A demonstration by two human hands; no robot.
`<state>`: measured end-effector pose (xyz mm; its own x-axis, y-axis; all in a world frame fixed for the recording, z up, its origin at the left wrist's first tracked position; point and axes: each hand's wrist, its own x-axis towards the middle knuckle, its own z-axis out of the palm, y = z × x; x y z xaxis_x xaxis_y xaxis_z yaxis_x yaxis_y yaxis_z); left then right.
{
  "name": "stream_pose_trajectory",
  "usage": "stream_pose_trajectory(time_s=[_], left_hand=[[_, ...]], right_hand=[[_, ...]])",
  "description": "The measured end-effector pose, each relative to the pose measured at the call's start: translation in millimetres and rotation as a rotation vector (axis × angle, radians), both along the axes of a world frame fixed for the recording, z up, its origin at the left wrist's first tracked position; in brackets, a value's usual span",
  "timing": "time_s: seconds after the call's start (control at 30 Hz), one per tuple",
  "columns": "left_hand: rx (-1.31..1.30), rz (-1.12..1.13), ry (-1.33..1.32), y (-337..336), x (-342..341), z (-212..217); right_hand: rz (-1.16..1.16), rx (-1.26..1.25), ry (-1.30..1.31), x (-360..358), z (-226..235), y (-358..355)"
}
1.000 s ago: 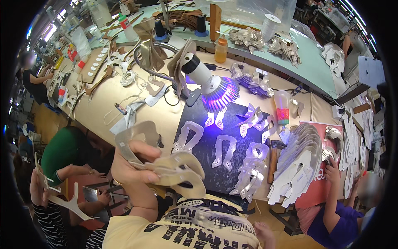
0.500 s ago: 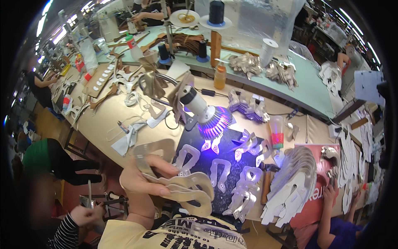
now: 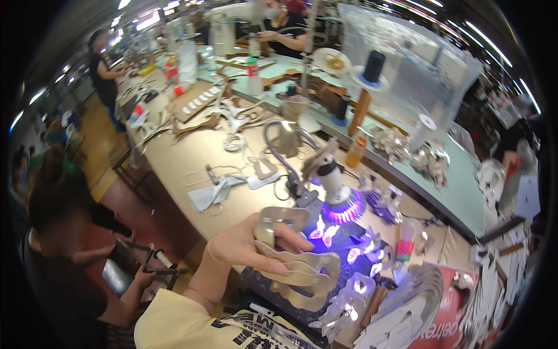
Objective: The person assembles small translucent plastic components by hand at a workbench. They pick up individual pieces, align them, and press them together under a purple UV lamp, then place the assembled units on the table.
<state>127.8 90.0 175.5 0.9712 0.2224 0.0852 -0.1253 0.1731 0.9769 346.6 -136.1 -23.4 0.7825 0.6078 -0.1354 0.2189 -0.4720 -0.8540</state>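
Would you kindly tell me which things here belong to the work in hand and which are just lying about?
In hand:
- left hand holding a stack of tan cut pieces
- violet lamp shining on the dark mat
- glowing cut pieces on that mat

Lying about:
- orange bottle
- black thread cone
- grey scraps on the bench

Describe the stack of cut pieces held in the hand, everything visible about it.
The stack of cut pieces is a fanned bundle of flat, tan-grey shapes that look like leather or stiff board, with curved outlines and an open slot near the top. The left hand grips it, thumb across the front and fingers behind, holding it above the table edge. Its lower end overlaps the dark mat lit violet by the lamp.
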Motion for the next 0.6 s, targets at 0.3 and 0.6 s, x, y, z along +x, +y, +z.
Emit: stream_pose_trajectory(time_s=[0.3,0.6], left_hand=[[-0.072,-0.046,-0.033,-2,2,-7],[-0.113,-0.066,-0.067,-1,1,-23]], right_hand=[[-0.075,-0.009,-0.033,9,-21,9],[-0.134,0.008,-0.106,35,-19,9]])
